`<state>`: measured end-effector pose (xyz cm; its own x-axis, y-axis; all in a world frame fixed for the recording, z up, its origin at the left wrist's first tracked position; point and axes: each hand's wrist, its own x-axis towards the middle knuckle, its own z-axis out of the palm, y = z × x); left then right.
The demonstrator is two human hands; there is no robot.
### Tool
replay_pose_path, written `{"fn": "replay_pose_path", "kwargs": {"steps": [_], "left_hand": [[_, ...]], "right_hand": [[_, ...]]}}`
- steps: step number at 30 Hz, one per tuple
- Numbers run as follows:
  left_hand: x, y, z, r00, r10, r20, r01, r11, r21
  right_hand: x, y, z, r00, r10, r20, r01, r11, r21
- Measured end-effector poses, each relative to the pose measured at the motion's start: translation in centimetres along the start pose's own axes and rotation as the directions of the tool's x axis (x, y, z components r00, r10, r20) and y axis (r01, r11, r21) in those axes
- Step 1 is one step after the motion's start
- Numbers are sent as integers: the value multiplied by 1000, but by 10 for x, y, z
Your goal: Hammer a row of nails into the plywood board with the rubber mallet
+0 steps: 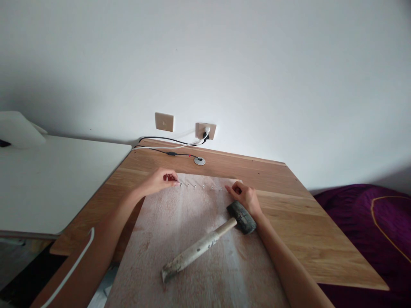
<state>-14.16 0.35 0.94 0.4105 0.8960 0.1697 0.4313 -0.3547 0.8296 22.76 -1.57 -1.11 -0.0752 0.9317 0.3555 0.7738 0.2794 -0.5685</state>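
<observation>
A pale wooden board (192, 239) lies on a wooden desk (289, 205). Along its far edge stands a row of several small nails (201, 186). My left hand (160, 179) is pinched at the left end of that row, fingers closed on something small I cannot make out. My right hand (244, 196) rests at the right end of the row, fingers curled, index tip near the board's corner. A hammer (208, 241) with a dark head and worn wooden handle lies on the board just below my right hand, untouched.
A white table (58, 179) adjoins the desk on the left. Wall sockets (205, 130) with plugged cables (167, 149) sit behind the desk, near a round cable grommet (199, 161). A purple bed cover (362, 226) lies to the right.
</observation>
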Motion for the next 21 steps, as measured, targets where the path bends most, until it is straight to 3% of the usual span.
{"fn": "replay_pose_path", "kwargs": {"steps": [9,16,21], "left_hand": [[-2,17,16,989,86,125,-92,995,48],[0,14,21,986,146,-78,-134,980,144],[-1,8,21,993,119,-21,-114,980,160]], "right_hand": [[0,0,0,1000,19,8,-19,1000,-2],[-1,0,-1,999,30,38,-31,999,11],[0,-1,-3,998,29,52,-31,999,26]]}}
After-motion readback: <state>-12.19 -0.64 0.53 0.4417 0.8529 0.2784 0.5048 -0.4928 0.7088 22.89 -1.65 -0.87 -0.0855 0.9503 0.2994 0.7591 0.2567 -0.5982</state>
